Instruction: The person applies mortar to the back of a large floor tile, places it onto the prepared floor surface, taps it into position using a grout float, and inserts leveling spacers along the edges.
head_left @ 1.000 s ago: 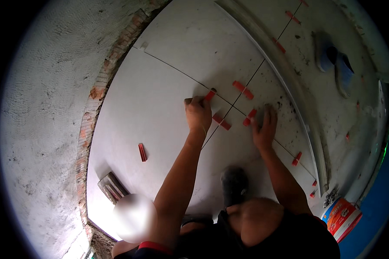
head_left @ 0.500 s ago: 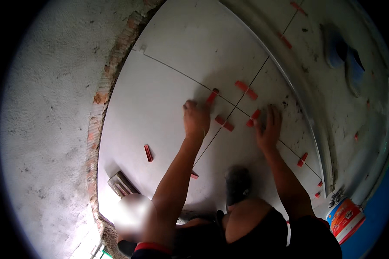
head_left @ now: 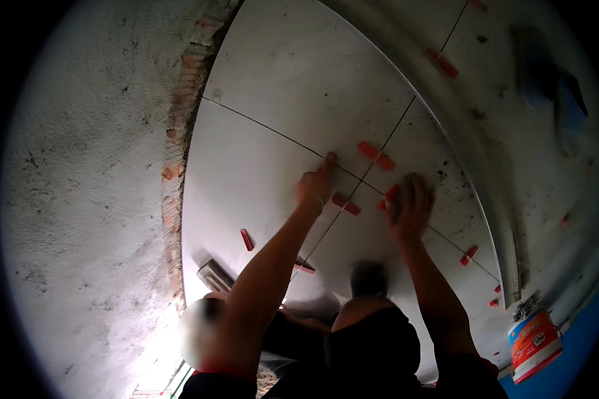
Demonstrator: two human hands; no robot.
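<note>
Large pale tiles [head_left: 266,179] lie under both hands, with thin dark joints crossing between them. My left hand [head_left: 313,186] is closed around a red tile-levelling wedge [head_left: 331,158] on the left joint; the fingers cover most of it. My right hand [head_left: 411,209] rests with its fingers stretched out on the tile, the thumb side against another red wedge [head_left: 391,197] on the right joint. Two more wedges straddle the other joint, one beyond the crossing [head_left: 377,155] and one nearer [head_left: 345,204].
A loose red wedge [head_left: 247,240] and a trowel-like tool [head_left: 214,276] lie at left, by a rough wall edge with exposed brick [head_left: 173,171]. A raised metal-edged strip [head_left: 460,159] curves along the right. Beyond it are blue shoes [head_left: 570,110]; a red-and-white bucket [head_left: 536,346] stands at lower right.
My left hand has moved from beside the left wedge onto it, covering most of it. My right hand stays by its wedge. The whole view has shifted slightly.
</note>
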